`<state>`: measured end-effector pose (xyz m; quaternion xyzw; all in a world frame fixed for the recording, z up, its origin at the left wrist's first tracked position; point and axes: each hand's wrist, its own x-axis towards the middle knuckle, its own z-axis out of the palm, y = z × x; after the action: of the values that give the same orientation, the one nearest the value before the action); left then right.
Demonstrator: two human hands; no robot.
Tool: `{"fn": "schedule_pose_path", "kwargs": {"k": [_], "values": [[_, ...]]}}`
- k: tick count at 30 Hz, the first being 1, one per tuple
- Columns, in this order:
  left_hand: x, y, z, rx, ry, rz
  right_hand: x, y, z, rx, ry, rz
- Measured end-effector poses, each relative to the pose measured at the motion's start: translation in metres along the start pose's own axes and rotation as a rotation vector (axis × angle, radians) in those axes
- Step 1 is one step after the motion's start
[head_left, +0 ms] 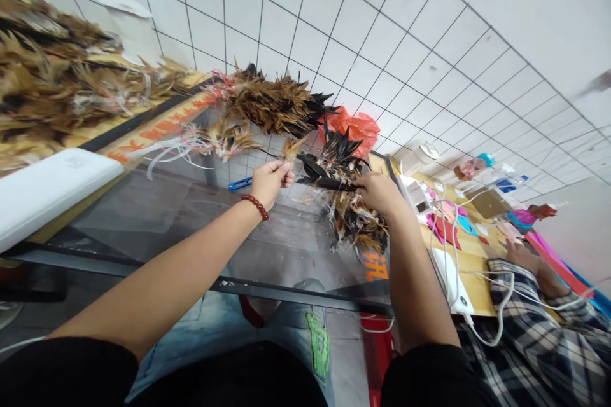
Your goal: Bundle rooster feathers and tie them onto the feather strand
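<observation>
My left hand [271, 179], with a red bead bracelet on its wrist, is closed in a pinch on a small brown feather [291, 149]. My right hand [379, 193] is closed round a half-made feather duster [346, 194] of black and brown feathers, held over the glass table top [191, 216]. A string of brown feathers [272, 105] lies just beyond both hands. A blue clip-like object [240, 184] lies on the glass next to my left hand.
A big heap of brown feathers [52, 89] fills the left. A white flat box [48, 187] sits at the near left. A red plastic bag [356, 127] lies behind the duster. Another person's plaid sleeve [529, 305] rests at a cluttered wooden desk on the right.
</observation>
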<state>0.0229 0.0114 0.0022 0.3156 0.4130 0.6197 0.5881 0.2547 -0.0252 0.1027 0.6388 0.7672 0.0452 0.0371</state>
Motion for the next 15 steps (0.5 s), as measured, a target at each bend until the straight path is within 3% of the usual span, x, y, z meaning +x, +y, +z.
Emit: {"fn": "schedule_pose_path", "kwargs": {"k": [3, 5, 8, 11, 15], "values": [[0.000, 0.000, 0.000, -0.022, 0.016, 0.003, -0.004, 0.004, -0.009, 0.258, 0.041, 0.068], [0.001, -0.001, 0.000, -0.036, 0.017, 0.002, 0.002, -0.001, -0.005, 0.378, 0.127, 0.112], [0.002, -0.001, 0.000, -0.042, 0.026, 0.006, 0.022, -0.024, 0.019, 0.362, 0.189, 0.113], [0.003, -0.002, -0.001, -0.035, 0.037, 0.008, 0.045, -0.049, 0.048, 0.366, 0.139, 0.023], [0.003, -0.002, -0.001, -0.039, 0.027, 0.009, 0.066, -0.055, 0.064, 0.451, 0.183, 0.121]]}}
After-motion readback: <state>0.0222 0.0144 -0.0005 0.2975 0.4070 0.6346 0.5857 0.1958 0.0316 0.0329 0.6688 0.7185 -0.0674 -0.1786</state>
